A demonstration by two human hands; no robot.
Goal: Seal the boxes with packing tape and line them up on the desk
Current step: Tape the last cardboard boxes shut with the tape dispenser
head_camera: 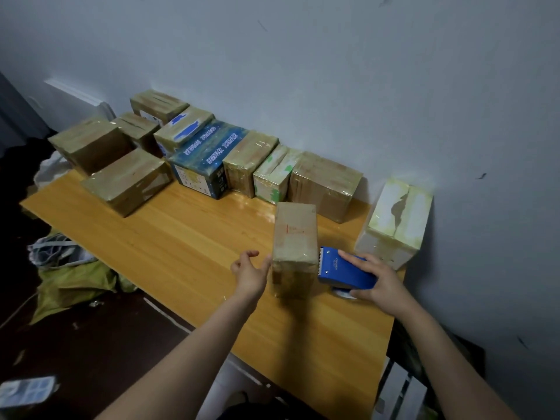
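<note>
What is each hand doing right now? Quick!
Left hand: open, holding nothing, beside the brown box.
Right hand: closed around the blue tape dispenser.

A home packing room is indicated by taped boxes (324,183) beyond the fingers (351,258) and a desk (188,244) beneath them.

So the near box (294,237) sits on the desk (181,253) between the hands: left hand (250,271) just beside its left face, right hand (378,283) on the dispenser (342,268) just off its right. Beyond the right hand a side box (394,222) stands against the wall (333,86). Well past the left hand a row (251,159) runs along that wall, more boxes bunched at its far left end.
</note>
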